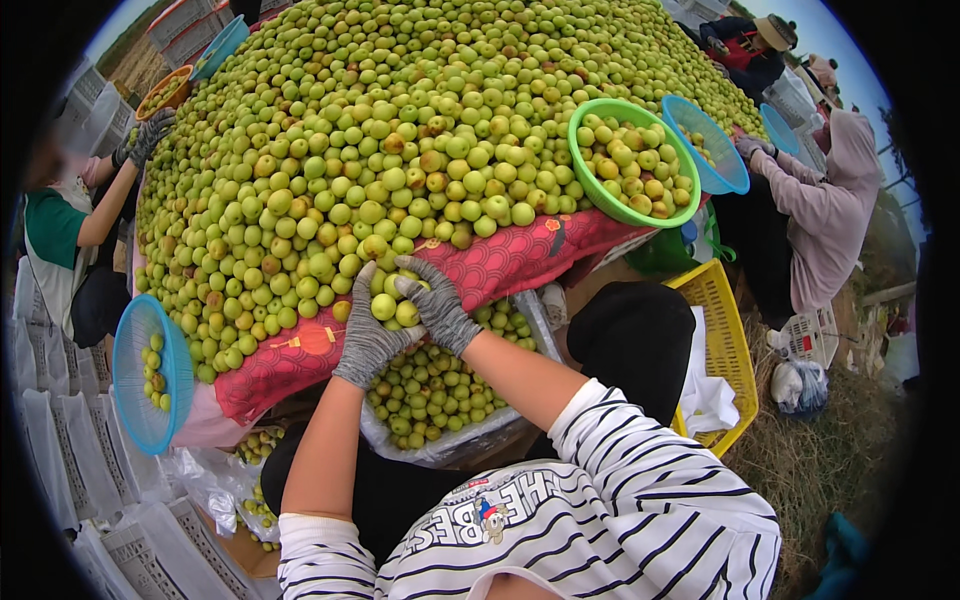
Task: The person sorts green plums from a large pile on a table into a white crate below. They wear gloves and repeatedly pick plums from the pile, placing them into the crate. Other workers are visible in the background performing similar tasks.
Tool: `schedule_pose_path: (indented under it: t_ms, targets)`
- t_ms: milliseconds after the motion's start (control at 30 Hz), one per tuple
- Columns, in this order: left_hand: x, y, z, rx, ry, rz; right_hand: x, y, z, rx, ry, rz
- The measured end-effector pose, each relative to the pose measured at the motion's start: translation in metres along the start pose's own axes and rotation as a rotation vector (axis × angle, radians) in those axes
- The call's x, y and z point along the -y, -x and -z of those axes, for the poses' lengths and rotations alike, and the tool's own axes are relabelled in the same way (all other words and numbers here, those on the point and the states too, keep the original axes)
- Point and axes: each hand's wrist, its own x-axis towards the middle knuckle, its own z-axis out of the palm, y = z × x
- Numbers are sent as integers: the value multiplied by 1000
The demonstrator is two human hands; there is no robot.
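A large heap of green round fruit (360, 142), some with brown patches, lies on a red patterned cloth (300, 356). At the heap's near edge, my left hand (371, 337) and my right hand (439, 304), both in grey knit gloves, cup several of the fruits (394, 300) between them. Below the hands stands a crate lined with clear plastic (442, 454), largely filled with the same fruit. A green plastic basket (694, 202) of more yellowish and browned fruit rests on the heap's right edge.
A blue basket (180, 397) holding some fruit is at the left, above stacked grey crates (67, 450). Another blue basket (731, 176) and a yellow crate (739, 352) stand at the right. Co-workers sit at the left (67, 225) and right (832, 202). Loose fruit (259, 510) lies low left.
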Motion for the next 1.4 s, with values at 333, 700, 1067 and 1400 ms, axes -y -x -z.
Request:
schedule_pose_path:
  t_ms: [333,700,1067,1400]
  targets:
    - [2,60,-32,149,-7,-32,-9,87,21,-68,-267,-91]
    - [58,56,-147,269,91,274,-61,98,135,-398,-490,-537]
    - [65,64,-138,423,-1088,117,-60,50,208,-437,-67,-402]
    - [120,85,-44,358,-1346,341,-84,107,162,299,1628,-139]
